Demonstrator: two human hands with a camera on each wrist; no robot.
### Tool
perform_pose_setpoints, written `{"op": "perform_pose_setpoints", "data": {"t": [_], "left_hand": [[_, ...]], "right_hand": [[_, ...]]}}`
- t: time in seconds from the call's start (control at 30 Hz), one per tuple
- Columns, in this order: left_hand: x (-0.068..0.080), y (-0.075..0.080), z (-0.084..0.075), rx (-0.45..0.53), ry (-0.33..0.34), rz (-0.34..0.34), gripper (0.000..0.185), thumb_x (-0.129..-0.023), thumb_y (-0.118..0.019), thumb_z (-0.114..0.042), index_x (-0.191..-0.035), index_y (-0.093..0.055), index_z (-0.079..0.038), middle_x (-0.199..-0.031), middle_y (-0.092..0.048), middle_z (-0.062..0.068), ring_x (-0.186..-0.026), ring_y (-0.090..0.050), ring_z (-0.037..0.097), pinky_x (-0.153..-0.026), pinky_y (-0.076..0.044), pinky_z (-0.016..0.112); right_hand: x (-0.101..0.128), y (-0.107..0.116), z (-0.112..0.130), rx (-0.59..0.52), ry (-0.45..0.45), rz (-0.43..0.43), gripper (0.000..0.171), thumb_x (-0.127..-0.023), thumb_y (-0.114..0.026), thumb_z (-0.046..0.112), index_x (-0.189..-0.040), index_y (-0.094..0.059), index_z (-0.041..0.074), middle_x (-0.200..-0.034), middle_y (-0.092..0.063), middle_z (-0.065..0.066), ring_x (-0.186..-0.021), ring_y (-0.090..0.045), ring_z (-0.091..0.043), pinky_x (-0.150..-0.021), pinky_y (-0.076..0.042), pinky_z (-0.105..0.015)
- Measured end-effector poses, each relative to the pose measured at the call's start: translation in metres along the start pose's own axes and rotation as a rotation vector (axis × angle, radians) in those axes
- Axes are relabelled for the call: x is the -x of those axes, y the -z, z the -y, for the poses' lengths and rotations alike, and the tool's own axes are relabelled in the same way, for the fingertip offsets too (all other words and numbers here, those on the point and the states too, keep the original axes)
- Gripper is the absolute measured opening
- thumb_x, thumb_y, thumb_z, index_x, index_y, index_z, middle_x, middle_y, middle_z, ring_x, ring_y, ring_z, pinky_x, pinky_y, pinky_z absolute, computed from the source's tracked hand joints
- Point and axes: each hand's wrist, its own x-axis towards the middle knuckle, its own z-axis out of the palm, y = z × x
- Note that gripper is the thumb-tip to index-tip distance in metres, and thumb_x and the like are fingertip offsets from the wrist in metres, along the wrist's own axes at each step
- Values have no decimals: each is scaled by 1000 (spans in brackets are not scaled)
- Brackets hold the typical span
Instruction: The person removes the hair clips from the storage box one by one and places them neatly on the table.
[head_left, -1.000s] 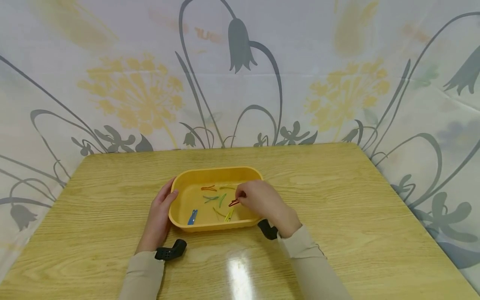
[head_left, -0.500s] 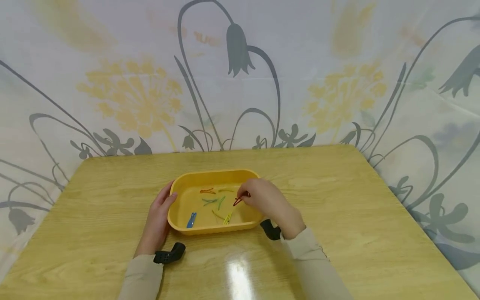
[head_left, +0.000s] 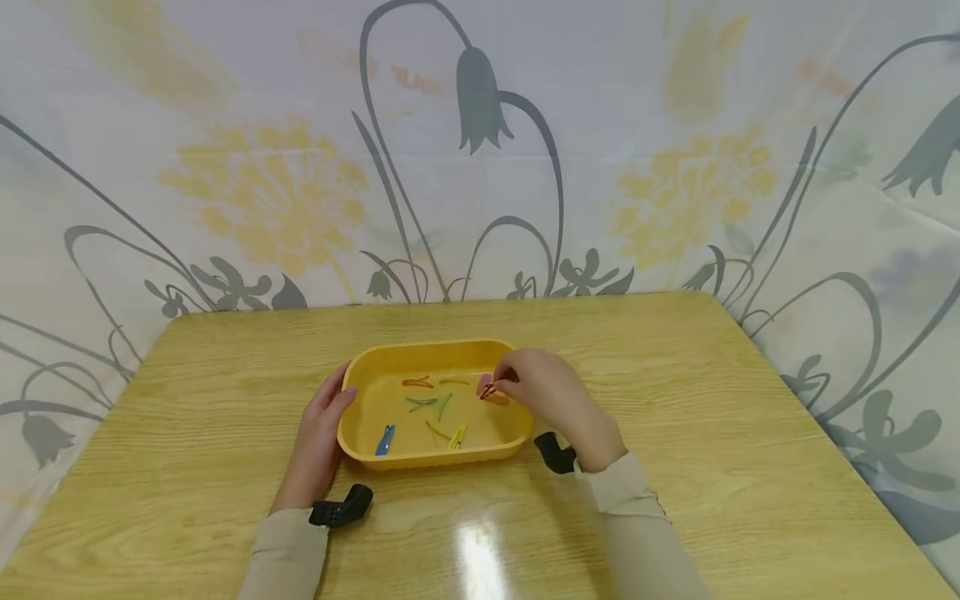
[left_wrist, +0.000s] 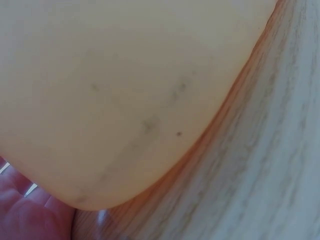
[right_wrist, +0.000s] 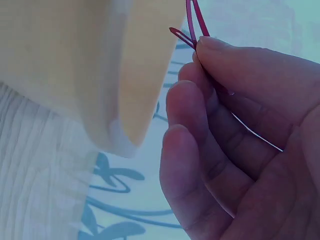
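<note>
**Red clip lifted over the yellow tray**

Head view: a yellow tray sits near the middle of the wooden desk, a little toward its near edge. In it lie an orange clip near the far wall, a green clip at the middle, a blue clip at the near left corner and a yellow clip by the near wall; other thin clips are too small to tell apart. The right hand hangs over the tray's right end, fingers curled, pinching a red clip above the floor. The left hand lies flat against the tray's left wall, fingers straight. No readable writing shows anywhere.

Left wrist view: the tray's outer wall fills the frame, with desk beside it and part of the left hand at the bottom left corner.

Right wrist view: the right hand's fingertips pinch the red clip, close beside the tray's wall.
</note>
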Motion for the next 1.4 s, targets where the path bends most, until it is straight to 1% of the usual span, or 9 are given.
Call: {"op": "perform_pose_setpoints", "data": {"t": [0.23,0.43,0.57,0.67,0.77,0.93,1.07,1.27,1.4], "left_hand": [[0,-1,0,4,7,-3,50,-97,-44,-33,-144,-30,-24,-149,-26,-5,-132,-32,13,-105,-34,27],[0,-2,-3,7,-3,2,49,-98,-42,-30,-145,-30,-20,-149,-27,-4,-132,-33,14,-108,-31,32],[1,-2,-4,-6,0,8,49,-99,-42,-30,-145,-28,-20,-149,-27,-4,-132,-32,13,-109,-29,34],[0,-2,-4,-16,12,0,49,-98,-42,-30,-145,-29,-20,-149,-27,-4,-133,-31,12,-109,-28,33],[-1,-1,-3,-20,21,-8,49,-98,-43,-30,-145,-29,-20,-149,-27,-4,-132,-31,12,-110,-28,33],[-1,-2,-1,-12,23,-4,49,-98,-42,-29,-145,-29,-20,-148,-28,-4,-132,-31,12,-110,-28,34],[0,-1,-1,-12,24,-2,50,-98,-43,-32,-145,-28,-21,-149,-27,-3,-132,-31,12,-109,-29,32],[2,-1,-2,-13,45,-11,51,-97,-44,-33,-145,-29,-21,-148,-28,-4,-132,-32,12,-109,-30,31],[2,-1,-4,-11,25,-4,51,-98,-44,-32,-145,-29,-20,-148,-28,-3,-132,-32,13,-109,-29,33]], "right_hand": [[0,2,-1,20,2,14,12,-89,-61,23,-92,-69,14,-87,-67,3,-70,-54,-10,-66,-47,-25],[1,5,-7,19,30,-24,10,-89,-61,20,-91,-69,15,-85,-66,4,-68,-52,-9,-66,-47,-25],[2,8,-10,-3,46,-39,11,-89,-61,20,-91,-71,15,-84,-66,4,-66,-51,-10,-64,-45,-25],[2,10,-12,-18,34,-41,13,-89,-61,21,-94,-71,14,-86,-67,4,-67,-52,-10,-64,-45,-25],[2,11,-14,-18,11,-40,15,-90,-60,21,-96,-71,13,-90,-68,3,-71,-55,-10,-67,-48,-27],[3,14,-23,-29,-17,-37,15,-91,-58,20,-97,-70,14,-93,-68,2,-73,-55,-11,-69,-48,-28],[4,15,-29,-49,-28,-40,13,-91,-57,20,-96,-69,16,-92,-67,2,-73,-55,-11,-68,-47,-28],[5,17,-37,-83,-32,-51,10,-90,-59,18,-95,-67,14,-89,-66,1,-69,-53,-12,-64,-44,-27],[3,17,-42,-130,-72,-54,7,-89,-61,17,-93,-63,13,-84,-64,1,-66,-51,-14,-59,-43,-26]]}}
